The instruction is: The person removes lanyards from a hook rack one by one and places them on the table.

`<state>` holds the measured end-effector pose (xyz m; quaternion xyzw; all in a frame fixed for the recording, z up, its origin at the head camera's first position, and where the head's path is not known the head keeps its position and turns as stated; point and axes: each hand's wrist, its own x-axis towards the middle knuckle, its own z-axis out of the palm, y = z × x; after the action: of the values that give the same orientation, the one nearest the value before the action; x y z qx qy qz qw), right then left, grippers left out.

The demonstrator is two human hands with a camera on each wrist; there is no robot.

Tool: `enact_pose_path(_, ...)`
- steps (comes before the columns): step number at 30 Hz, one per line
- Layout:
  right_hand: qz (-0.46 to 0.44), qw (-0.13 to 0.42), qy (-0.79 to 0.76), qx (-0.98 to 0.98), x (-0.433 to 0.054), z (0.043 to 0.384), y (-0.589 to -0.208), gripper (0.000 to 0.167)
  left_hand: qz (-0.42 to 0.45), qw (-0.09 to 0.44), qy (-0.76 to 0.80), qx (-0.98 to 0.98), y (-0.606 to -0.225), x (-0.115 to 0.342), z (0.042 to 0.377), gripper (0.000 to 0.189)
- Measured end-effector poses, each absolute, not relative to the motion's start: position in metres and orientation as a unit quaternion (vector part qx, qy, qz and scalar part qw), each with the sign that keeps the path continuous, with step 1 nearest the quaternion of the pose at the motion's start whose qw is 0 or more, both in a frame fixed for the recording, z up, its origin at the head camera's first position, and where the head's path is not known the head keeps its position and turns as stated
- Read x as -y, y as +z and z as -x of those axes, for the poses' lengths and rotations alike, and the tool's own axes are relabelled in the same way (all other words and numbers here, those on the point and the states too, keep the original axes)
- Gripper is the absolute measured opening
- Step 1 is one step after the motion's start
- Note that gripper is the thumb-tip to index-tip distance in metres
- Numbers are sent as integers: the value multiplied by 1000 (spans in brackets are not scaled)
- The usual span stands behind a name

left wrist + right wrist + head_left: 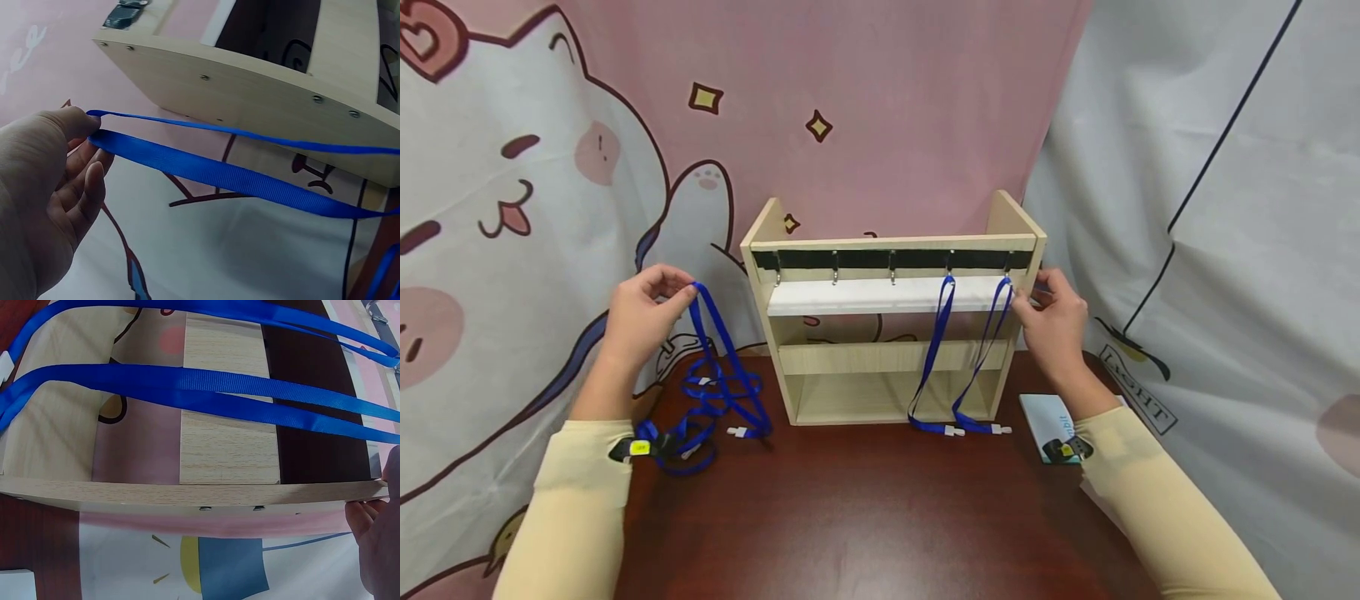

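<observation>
My left hand [643, 312] pinches the top of a blue lanyard [187, 167] between thumb and fingers. Its strap hangs down toward a tangle of blue lanyards [683, 429] on the table, left of a light wooden rack [850, 358]. Two more lanyards hang from the rack's two rightmost hooks: one inner [935, 342], one outer [137, 376], with white clips resting at the front. At the rack's right side panel [300, 494], my right hand [1055, 325] holds the edge, thumb at the front and fingers on the outer face, close beside the outer lanyard.
Three bare metal hooks [835, 271] line the left and middle of the rack's black strip. A white shelf [850, 298] sits below them. On the dark red-brown table [865, 500], a pale blue box [1037, 417] lies right of the rack. Printed curtain [910, 108] hangs behind.
</observation>
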<state>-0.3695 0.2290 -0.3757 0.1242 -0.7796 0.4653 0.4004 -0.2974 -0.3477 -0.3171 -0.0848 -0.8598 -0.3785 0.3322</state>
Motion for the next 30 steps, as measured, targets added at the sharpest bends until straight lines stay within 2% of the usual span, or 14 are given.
enact_pose_path(10,-121,397,469,780,-229,370,-377,17,86,294,-360,881,-341,348,294,21)
enact_pose_path(21,-123,395,468,781,-229,371,-377,18,76,267,-336,900,-368,354,293,16)
enact_pose_path(30,-124,395,468,781,-229,371,-377,18,78,221,-330,914,-405,356,301,10)
